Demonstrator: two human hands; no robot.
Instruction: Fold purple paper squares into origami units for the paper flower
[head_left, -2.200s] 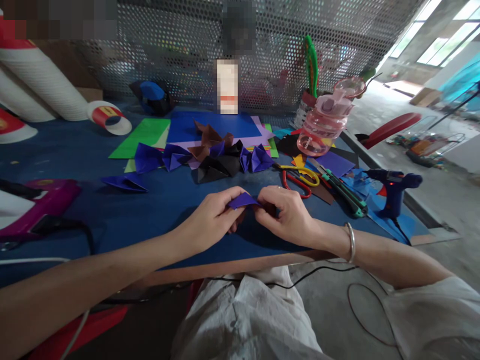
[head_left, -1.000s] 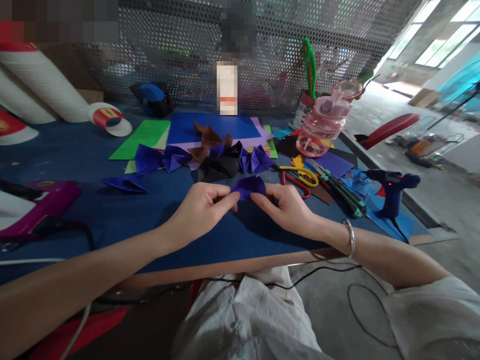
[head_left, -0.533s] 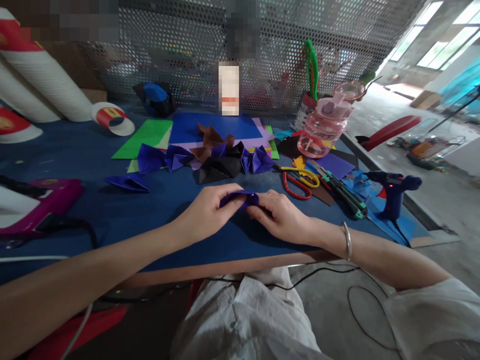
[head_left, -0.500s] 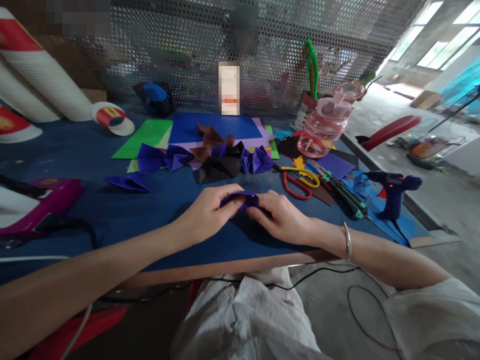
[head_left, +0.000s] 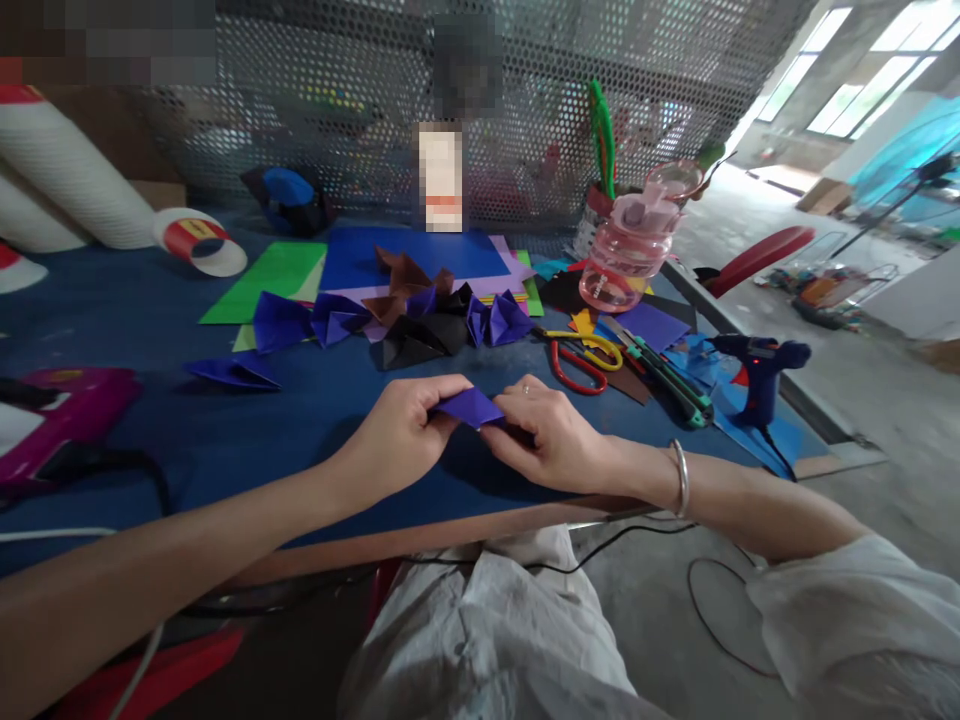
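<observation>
A small folded purple paper point(head_left: 474, 407) is pinched between both hands, low over the blue table near its front edge. My left hand point(head_left: 401, 430) is closed on its left end, thumb beneath. My right hand point(head_left: 551, 435), wearing a ring, grips the right end with fingers curled. Beyond the hands lie folded pieces: purple ones point(head_left: 281, 322), a black one point(head_left: 424, 340) and a brown one point(head_left: 405, 280). Another flat purple folded piece point(head_left: 236, 372) rests to the left.
Scissors point(head_left: 577, 365), a green cutter point(head_left: 667, 380) and a blue glue gun point(head_left: 761, 375) lie at the right. Behind them stands a pink bottle point(head_left: 626, 255). Coloured sheets point(head_left: 420, 255) lie at the back; a magenta device point(head_left: 82, 410) and paper cups point(head_left: 199, 243) are at left.
The purple paper has turned and now shows a flat, pointed face between the fingers. Both hands still hold it. The whole view has shifted slightly.
</observation>
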